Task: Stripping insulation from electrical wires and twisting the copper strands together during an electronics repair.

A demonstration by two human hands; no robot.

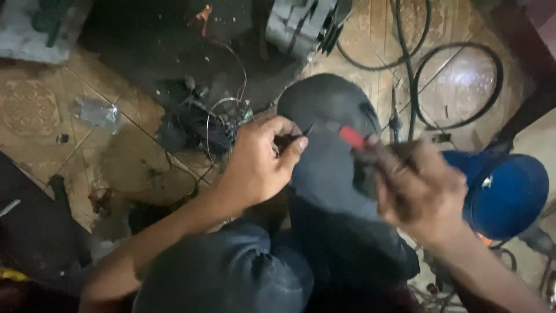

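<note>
Two bare hands work over a knee in dark trousers, above a patterned tile floor.

The left hand [258, 165] has thumb and fingers pinched together on a small dark thin part [289, 139] held just above the dark-trousered knee [324, 110]. The right hand [420, 185], blurred, is closed around a slim tool with a red tip [351, 137], that tip pointing toward the pinched part and near it. Left of the knee lies a dark tangle of wires and small parts [211, 124] on the brown tiled floor [35, 110]. A crumpled clear plastic wrapper [95, 112] lies further left. A grey metal ribbed unit [301, 23] sits at the top, black looped cables [457, 87] to its right, and a round blue container [504, 188] beside the right hand.
</note>
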